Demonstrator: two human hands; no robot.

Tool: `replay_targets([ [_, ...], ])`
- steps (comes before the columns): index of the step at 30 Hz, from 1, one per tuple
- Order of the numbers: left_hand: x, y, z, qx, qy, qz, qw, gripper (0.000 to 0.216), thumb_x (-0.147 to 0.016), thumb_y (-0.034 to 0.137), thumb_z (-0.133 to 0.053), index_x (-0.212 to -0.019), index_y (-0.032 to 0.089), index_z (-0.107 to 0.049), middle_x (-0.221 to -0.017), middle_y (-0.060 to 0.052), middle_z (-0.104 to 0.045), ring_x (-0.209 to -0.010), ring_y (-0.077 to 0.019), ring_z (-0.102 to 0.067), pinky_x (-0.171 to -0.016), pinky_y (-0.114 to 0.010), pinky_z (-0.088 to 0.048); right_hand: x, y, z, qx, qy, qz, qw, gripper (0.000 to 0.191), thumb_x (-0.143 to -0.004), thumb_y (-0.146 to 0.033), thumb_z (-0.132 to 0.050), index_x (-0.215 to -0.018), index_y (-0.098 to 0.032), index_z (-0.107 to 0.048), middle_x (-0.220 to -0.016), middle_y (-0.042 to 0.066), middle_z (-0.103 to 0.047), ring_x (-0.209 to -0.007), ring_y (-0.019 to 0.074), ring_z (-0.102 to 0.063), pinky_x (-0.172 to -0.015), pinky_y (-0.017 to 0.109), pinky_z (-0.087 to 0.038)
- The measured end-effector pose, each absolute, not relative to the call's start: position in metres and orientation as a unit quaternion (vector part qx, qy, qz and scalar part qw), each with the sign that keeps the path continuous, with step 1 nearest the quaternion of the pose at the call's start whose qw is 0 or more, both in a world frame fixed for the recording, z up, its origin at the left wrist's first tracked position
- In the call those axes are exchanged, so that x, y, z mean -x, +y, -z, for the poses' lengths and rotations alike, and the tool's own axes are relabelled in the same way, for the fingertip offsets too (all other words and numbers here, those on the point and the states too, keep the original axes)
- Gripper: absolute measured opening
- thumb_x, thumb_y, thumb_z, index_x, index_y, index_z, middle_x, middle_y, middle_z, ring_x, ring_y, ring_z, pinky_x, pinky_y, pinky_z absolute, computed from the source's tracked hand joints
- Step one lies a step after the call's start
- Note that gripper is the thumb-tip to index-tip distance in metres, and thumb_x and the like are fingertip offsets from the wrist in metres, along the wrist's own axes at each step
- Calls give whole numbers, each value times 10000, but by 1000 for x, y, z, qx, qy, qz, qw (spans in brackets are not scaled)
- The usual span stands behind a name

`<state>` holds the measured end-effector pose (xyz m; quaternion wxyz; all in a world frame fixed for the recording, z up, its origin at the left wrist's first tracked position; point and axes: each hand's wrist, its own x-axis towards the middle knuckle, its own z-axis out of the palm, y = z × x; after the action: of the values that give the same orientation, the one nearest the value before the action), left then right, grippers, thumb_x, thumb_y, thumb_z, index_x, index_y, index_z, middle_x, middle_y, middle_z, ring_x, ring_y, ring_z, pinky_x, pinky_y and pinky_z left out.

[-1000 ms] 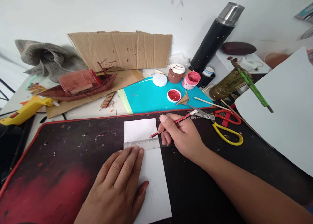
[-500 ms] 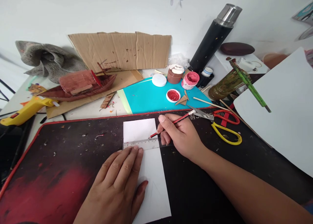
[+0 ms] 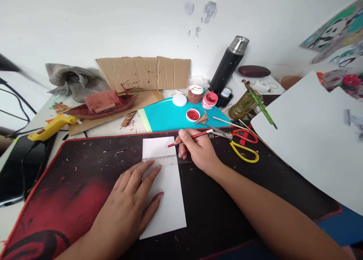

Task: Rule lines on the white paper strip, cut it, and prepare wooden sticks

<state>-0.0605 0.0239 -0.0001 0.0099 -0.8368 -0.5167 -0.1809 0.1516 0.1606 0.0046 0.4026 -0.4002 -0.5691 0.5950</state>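
A: State of the left hand [image 3: 133, 199]?
B: Palm down, fingers spread on the white paper [image 3: 170, 207]. The fingertips touch the near edge of the clear ruler [image 3: 164, 161]. Grip fully open, nothing clasped, only pressing flat.

A: And the right hand [image 3: 198, 152]?
B: Grip closed round a red pencil [image 3: 187, 138], thumb and forefinger pinching the shaft. The tip is over the paper just beyond the ruler's far edge. Cannot tell whether it touches the sheet.

A: Where does the paper sit?
B: Mid-worktop, on the black-and-red mat [image 3: 85, 169], long side running from the near edge toward the far edge. The ruler lies across its far part.

A: Surroundings?
B: Scissors [image 3: 244, 146] with red and yellow handles lie on the mat just right of the right hand, blades toward the pencil's butt end. Beyond the mat, a teal sheet [image 3: 170, 118] carries an open pot of red paint [image 3: 193, 115]. A model boat [image 3: 102, 103] rests on cardboard toward the far left corner, with a yellow glue gun [image 3: 52, 126] by the left edge. A black flask [image 3: 227, 65] stands at the far edge. A large white sheet [image 3: 312, 139] covers the right edge.
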Motion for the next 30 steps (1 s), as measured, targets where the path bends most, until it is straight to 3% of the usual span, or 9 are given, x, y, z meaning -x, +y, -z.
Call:
replay_targets([
  [7, 69, 29, -12, 820, -509, 259, -49, 330, -1055, 204, -591, -1383, 220, -622, -1347, -116, -686, -1280, -286, -619, -1081, -473, -550, -151, 163, -4, 380, -560, -617, 402, 579, -938, -751, -646, -826, -184, -683, -540, -33, -600, -483, 129, -602, -448, 216, -475],
  [12, 67, 23, -28, 899, -340, 267, -74, 292, -1013, 200, -642, -1305, 200, -659, -1167, -73, -793, -1151, -229, -702, -1089, -390, -534, -151, 165, -4, 376, -554, -625, 400, 581, -917, -758, -654, -829, -186, -685, -529, -33, -606, -463, 125, -594, -433, 209, -472],
  [16, 52, 16, -36, 942, -260, 195, -85, 339, -983, 303, -682, -1311, 218, -678, -1250, -49, -812, -1183, -216, -718, -1161, -353, -495, -152, 166, -5, 380, -547, -625, 407, 572, -913, -755, -658, -828, -190, -680, -529, -36, -601, -463, 127, -607, -432, 207, -473],
  [23, 44, 14, -30, 931, -299, 184, -99, 317, -989, 141, -585, -1265, 239, -708, -1332, -43, -787, -1237, -219, -707, -1149, -377, -524, -152, 167, -3, 377, -558, -616, 408, 571, -928, -745, -648, -831, -183, -683, -532, -30, -612, -462, 125, -604, -435, 206, -471],
  [30, 37, 13, -12, 917, -342, 199, -56, 346, -1021, 127, -566, -1317, 245, -702, -1347, -58, -772, -1263, -223, -699, -1120, -390, -554, -152, 165, -4, 378, -563, -611, 408, 574, -935, -746, -640, -836, -182, -688, -536, -27, -621, -462, 120, -601, -450, 205, -480],
])
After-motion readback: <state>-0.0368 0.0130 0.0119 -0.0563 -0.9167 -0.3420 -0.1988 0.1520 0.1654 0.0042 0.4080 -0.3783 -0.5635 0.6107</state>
